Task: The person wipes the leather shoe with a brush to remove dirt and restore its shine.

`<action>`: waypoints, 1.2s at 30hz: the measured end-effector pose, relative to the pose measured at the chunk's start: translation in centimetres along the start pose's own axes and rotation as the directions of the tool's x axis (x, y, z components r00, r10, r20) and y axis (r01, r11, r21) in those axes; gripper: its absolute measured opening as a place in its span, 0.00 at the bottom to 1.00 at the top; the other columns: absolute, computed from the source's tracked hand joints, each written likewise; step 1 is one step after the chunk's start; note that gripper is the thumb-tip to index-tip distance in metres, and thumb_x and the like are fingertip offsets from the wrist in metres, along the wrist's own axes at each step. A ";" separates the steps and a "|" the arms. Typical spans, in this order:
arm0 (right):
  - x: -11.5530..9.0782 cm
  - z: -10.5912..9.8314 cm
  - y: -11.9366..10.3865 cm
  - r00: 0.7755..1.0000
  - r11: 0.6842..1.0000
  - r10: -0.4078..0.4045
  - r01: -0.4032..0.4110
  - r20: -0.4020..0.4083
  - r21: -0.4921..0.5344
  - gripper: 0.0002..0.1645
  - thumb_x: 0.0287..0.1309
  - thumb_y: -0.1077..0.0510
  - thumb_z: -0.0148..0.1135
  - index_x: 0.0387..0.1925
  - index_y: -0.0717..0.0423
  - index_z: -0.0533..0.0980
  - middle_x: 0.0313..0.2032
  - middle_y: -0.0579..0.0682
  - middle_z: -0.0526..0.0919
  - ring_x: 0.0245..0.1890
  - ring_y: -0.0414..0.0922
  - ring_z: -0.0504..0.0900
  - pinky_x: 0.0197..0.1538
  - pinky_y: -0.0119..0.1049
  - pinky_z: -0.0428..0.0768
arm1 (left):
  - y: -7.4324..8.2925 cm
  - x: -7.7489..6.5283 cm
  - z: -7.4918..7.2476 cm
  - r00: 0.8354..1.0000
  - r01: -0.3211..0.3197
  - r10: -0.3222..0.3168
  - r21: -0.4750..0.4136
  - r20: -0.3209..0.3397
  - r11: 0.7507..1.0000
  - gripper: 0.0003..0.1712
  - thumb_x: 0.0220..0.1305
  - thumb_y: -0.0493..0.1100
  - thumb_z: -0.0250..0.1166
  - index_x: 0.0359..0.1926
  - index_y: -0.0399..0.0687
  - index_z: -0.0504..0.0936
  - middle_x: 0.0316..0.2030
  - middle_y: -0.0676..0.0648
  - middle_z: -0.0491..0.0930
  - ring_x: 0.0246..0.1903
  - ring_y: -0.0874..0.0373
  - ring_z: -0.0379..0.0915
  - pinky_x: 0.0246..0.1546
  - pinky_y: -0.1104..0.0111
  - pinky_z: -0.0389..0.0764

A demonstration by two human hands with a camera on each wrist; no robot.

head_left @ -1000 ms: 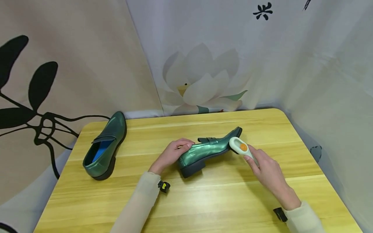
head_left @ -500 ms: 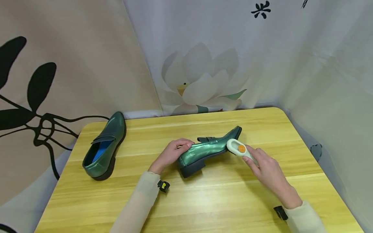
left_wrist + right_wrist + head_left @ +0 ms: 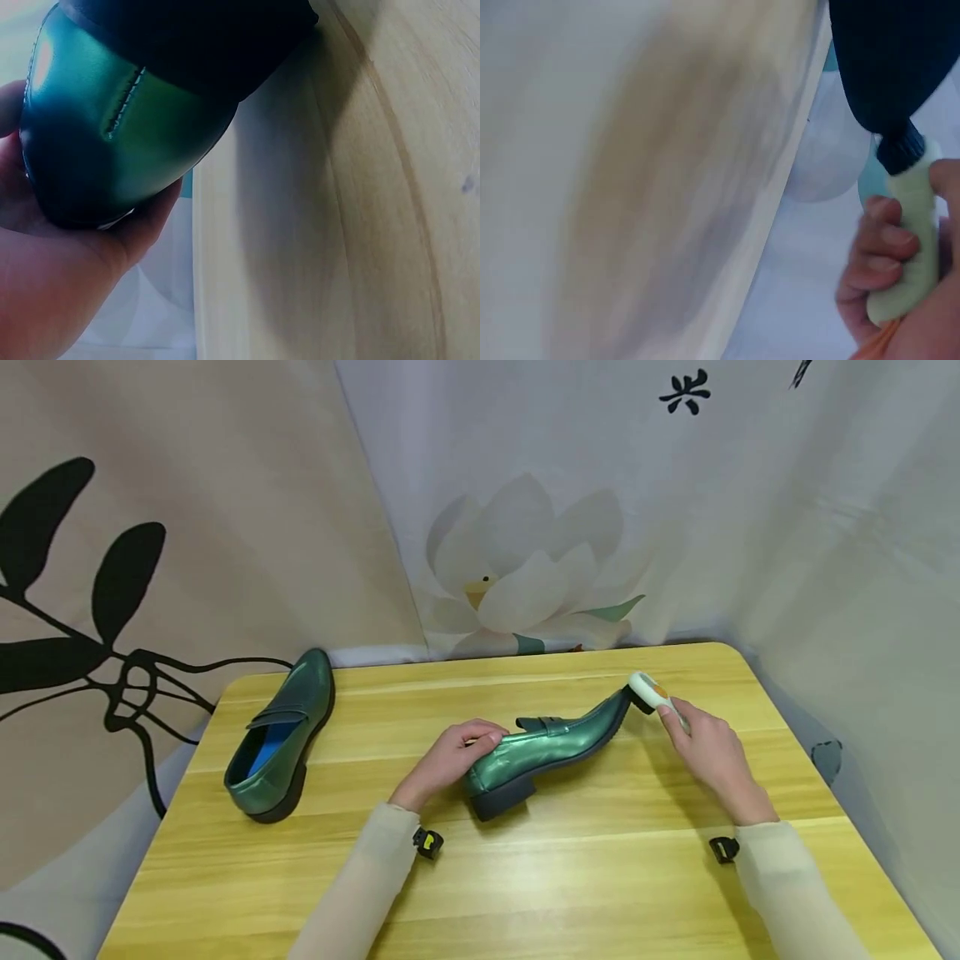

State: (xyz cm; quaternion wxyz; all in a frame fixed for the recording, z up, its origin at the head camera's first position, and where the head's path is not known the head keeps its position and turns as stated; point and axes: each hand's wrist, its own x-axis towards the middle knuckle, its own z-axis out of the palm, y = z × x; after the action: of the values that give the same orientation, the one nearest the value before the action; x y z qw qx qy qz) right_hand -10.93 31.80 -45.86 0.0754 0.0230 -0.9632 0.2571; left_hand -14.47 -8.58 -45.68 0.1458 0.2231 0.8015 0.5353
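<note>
A shiny green loafer point(image 3: 558, 752) with a black sole is tilted toe-up over the table. My left hand point(image 3: 450, 760) grips it at the heel opening; in the left wrist view, thumb and fingers wrap round the back of the heel point(image 3: 157, 150). With my right hand point(image 3: 712, 752) I hold a small pale brush point(image 3: 651, 688) with an orange spot, fingers curled round its handle. Its dark bristles point(image 3: 901, 152) meet the tip of the toe in the right wrist view. A matching green loafer point(image 3: 303, 689) with a blue insole stands on the left, untouched.
The light wooden table point(image 3: 600, 877) has rounded far corners. Behind it hangs a pale curtain point(image 3: 525, 427) with a printed lotus and black leaves. A small black device point(image 3: 427, 842) sits at the left wrist, another point(image 3: 724, 850) at the right.
The brush has gone from the shoe's side near the toe up and away to the toe tip, its head turned. My left hand keeps hold of the loafer, whose toe points slightly further right.
</note>
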 end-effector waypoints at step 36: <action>1.1 -1.1 -0.6 0.996 0.999 0.014 -0.009 0.092 -0.047 0.42 0.80 0.34 0.38 0.73 0.62 0.68 0.52 0.67 0.83 0.36 0.57 0.77 0.34 0.50 0.72 | 0.1 -0.4 0.4 1.000 -0.031 0.031 -0.034 -0.003 0.999 0.17 0.80 0.45 0.57 0.55 0.44 0.88 0.57 0.46 0.83 0.61 0.49 0.75 0.66 0.49 0.71</action>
State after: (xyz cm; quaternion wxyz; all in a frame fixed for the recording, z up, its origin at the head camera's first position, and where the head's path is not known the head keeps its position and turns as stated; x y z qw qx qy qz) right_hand -11.83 31.86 -44.43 0.0301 0.0275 -0.9715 0.2335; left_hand -13.96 -8.45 -45.78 0.1403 0.2322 0.7888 0.5515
